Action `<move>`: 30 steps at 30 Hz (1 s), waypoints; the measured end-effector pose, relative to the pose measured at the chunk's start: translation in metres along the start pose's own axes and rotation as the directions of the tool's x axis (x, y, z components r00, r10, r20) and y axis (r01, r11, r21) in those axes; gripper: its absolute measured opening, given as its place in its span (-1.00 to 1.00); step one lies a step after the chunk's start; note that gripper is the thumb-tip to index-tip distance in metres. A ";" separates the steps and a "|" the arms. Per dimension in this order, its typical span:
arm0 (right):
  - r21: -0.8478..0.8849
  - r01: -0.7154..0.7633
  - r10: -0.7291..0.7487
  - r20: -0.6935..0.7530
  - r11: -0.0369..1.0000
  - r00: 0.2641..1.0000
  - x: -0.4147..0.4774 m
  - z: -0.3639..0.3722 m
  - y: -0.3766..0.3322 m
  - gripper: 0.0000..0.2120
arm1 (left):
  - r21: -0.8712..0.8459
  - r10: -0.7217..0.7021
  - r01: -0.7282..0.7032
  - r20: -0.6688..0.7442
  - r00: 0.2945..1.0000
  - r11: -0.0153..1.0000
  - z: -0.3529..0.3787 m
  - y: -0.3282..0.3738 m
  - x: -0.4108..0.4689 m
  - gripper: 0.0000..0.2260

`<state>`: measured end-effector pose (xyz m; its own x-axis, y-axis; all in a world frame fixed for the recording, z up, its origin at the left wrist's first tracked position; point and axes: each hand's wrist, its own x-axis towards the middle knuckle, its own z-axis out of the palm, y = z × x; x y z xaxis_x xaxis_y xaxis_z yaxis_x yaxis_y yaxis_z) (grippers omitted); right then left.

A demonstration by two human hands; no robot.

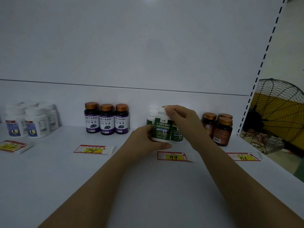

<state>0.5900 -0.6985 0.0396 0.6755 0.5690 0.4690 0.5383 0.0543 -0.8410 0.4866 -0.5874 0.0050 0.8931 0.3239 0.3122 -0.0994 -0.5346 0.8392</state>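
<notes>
green bottle: white body and cap, dark green label, white letters
twin bottles, just behind green bottle: same green and white
purple bottles, left of green bottle: dark body, purple label, white band, blue berries, copper caps
white bottles, far left of green bottle: white, red strip on label
brown bottles, right of green bottle: amber-brown, copper caps
tags, before green bottle: red border, yellow patch, black digits
shelf: plain white
fan, far right of green bottle: black grille, yellow blades
</notes>
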 end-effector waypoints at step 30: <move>0.417 -0.177 0.101 0.198 0.892 0.975 0.003 -0.008 -0.001 -0.78 | -0.159 -0.050 0.060 0.070 0.996 0.985 0.000 0.016 -0.004 -0.65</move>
<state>0.5959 -0.7033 0.0440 0.6128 0.7229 0.3193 0.1506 0.2898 -0.9452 0.4818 -0.5973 0.0173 0.9253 0.2951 0.2382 -0.1139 -0.3829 0.9168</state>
